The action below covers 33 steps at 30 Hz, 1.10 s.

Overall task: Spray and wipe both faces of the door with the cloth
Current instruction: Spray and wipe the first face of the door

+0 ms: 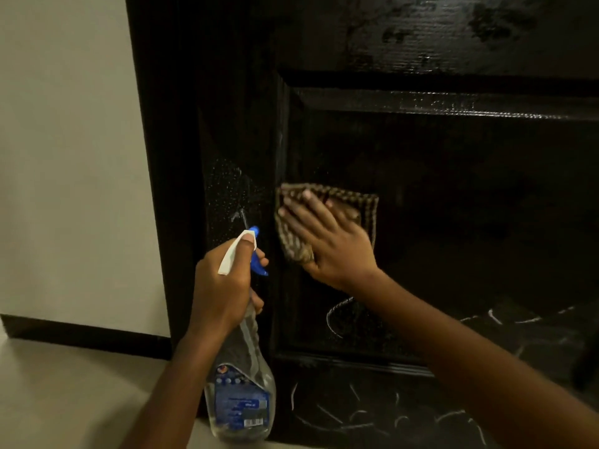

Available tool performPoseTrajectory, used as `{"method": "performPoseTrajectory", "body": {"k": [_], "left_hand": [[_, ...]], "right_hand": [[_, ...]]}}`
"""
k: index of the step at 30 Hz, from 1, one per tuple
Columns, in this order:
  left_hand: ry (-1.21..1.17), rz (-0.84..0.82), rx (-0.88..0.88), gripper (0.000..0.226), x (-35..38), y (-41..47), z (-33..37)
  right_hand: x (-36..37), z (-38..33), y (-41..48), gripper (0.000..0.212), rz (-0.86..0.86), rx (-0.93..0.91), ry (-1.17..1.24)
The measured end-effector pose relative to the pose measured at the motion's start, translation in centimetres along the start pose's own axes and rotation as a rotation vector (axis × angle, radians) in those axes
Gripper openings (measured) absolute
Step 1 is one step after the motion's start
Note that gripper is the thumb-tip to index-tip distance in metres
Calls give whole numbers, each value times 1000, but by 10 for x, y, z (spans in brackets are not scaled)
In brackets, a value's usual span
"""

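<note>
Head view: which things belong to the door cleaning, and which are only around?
For the job: door, cloth under the right hand, spray bottle in the left hand.
Only around: wall, floor, skirting board.

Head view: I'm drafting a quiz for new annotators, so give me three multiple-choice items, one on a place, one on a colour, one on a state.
1. Where is the cloth?
A. On the floor
B. Flat against the door, under the right hand
C. Draped over the bottle

2. What colour is the trigger of the spray bottle?
A. Blue
B. Red
C. Green

3. What is the left hand doing?
A. Hanging empty
B. Pressing the wall
C. Gripping the spray bottle

Answers: 1 B, straight fingers press it to the door; 2 A, it is plainly blue against the dark door; 3 C, its fingers curl round the bottle's neck.
</note>
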<state>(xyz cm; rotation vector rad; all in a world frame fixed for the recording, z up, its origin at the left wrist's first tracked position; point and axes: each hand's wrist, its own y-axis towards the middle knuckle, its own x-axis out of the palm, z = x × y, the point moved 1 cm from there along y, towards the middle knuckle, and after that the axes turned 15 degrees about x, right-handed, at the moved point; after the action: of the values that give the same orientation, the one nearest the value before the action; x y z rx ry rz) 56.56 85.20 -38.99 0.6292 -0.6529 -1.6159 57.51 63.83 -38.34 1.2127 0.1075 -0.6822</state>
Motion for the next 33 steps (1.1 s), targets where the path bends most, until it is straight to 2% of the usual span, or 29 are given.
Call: {"method": "performPoseTrajectory", "body": {"k": [3,5,8,11,15,17,20,25,28,31,33], "left_hand": [[0,-26,4,43,1,-2,4],[-1,-37,6,44,1,-2,5],[3,-53,12,44,-1,-2,5],[10,-63,21,44,-2,0,4],[14,-47,30,45,-9,5,3],[11,-36,33,45,-13,8,3],[11,-32,32,46,-17,10,1],[19,-39,29,46,-23,9,-1],[31,-32,29,46,-26,11,-1],[29,-36,44,45,-26,14,1],[29,-38,52,45,-26,16,2]], "right_hand": [[19,9,-56,69,-78,-241,-91],[21,29,-77,72,-110,-282,-91],[7,57,-77,67,-100,-178,-26],[-17,67,-32,64,-41,-5,14],[-44,48,44,63,56,211,71],[-42,34,58,63,94,253,100],[-18,14,40,60,104,29,110],[11,3,-17,51,-90,-378,162],[-2,17,4,47,-59,-478,176],[-27,33,51,40,121,-246,238],[-40,38,75,47,182,-24,185]]}}
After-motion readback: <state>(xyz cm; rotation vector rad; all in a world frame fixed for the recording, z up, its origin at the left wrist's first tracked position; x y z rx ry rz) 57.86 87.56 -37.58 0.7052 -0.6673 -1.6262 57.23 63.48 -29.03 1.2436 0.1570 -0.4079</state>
